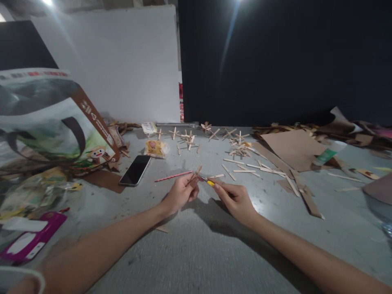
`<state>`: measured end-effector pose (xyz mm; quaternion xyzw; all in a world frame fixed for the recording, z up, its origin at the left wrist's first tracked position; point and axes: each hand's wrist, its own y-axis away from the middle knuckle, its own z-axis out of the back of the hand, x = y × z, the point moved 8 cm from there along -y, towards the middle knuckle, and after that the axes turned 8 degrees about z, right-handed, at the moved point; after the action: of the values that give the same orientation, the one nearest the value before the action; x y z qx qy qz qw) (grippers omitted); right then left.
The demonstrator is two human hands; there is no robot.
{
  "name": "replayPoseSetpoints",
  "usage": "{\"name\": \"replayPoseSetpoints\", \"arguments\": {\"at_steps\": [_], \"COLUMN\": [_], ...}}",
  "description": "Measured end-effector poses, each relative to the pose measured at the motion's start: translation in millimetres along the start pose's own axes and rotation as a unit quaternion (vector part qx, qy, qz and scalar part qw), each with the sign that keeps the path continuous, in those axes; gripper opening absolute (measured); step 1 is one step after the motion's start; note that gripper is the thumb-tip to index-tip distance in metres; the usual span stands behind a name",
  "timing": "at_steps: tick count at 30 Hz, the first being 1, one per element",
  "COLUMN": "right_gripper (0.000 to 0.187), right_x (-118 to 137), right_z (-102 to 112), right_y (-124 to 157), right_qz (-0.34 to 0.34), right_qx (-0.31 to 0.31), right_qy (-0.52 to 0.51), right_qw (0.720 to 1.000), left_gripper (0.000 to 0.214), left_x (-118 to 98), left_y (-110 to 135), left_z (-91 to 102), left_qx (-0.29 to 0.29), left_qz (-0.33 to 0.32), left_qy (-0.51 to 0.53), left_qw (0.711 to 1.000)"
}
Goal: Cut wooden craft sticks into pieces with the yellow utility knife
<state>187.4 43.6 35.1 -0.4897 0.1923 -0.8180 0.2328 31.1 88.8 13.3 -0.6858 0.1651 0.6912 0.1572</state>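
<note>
My left hand [181, 192] is closed on a short wooden stick [197, 171], pinched between thumb and fingers just above the grey table [196, 253]. My right hand [234, 199] is closed round a small yellow-handled cutter [208, 182], and its tip meets the stick at my left fingertips. A pink pencil [173, 176] lies on the table just behind my left hand. Loose wooden sticks [241, 167] lie scattered beyond my right hand, and glued stick crosses [187, 138] sit farther back.
A black phone [135, 170] lies left of the pencil. A large printed bag [52, 122] stands at the far left, with packets and a magenta packet [32, 237] below it. Brown cardboard pieces [290, 149] and a green-and-white tube [329, 153] lie at the right.
</note>
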Motion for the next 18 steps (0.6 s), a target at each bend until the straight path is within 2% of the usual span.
{"name": "replayPoseSetpoints", "arguments": {"at_steps": [14, 18], "right_gripper": [0.049, 0.052], "right_x": [2.1, 2.6], "right_z": [-3.6, -4.6], "right_y": [1.0, 1.3], "right_qz": [0.026, 0.027], "right_qx": [0.016, 0.021], "right_qy": [0.021, 0.016], "right_qw": [0.999, 0.999], "left_gripper": [0.053, 0.049], "left_x": [4.5, 2.0], "left_y": [1.9, 5.2], "left_z": [1.8, 6.2], "left_qx": [-0.025, -0.067], "left_qz": [0.006, -0.002], "left_qy": [-0.047, -0.086], "left_qw": [0.999, 0.994]}}
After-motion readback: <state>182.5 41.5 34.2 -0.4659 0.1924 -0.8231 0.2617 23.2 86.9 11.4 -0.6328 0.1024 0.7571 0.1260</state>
